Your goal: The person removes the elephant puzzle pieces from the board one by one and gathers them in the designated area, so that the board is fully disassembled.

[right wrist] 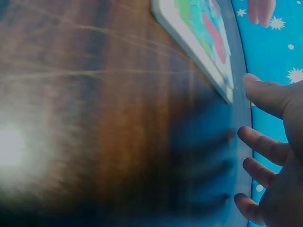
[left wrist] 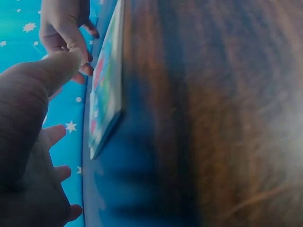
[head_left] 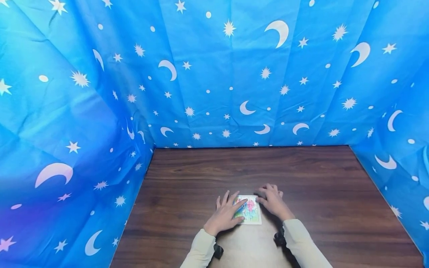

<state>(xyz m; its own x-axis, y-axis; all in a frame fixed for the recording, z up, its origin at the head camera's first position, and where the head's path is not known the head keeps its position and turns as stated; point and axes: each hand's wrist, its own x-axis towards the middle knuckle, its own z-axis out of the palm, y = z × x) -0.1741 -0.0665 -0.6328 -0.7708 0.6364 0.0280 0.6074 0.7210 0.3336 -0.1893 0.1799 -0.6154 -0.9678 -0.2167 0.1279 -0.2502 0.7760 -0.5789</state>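
A small picture jigsaw puzzle (head_left: 252,215) in a white-bordered tray lies flat on the table, showing pink, green and blue pieces. My left hand (head_left: 223,217) is spread over its left side, with the index finger and thumb reaching across the picture. At the upper right corner of the puzzle is my right hand (head_left: 273,201), its fingers loosely bent and its thumb by the edge. In the right wrist view, the right hand's fingers (right wrist: 262,144) are apart, with nothing between them, beside the tray's corner (right wrist: 229,97). The left wrist view shows the puzzle (left wrist: 105,85) edge-on beyond the left thumb (left wrist: 57,71).
The dark wood-grain table (head_left: 187,171) extends around the puzzle. Blue cloth (head_left: 214,67) printed with moons and stars encloses its back and both sides. Black wrist mounts (head_left: 279,238) sit under both light sleeves (head_left: 303,242). A bright glare lies on the near tabletop.
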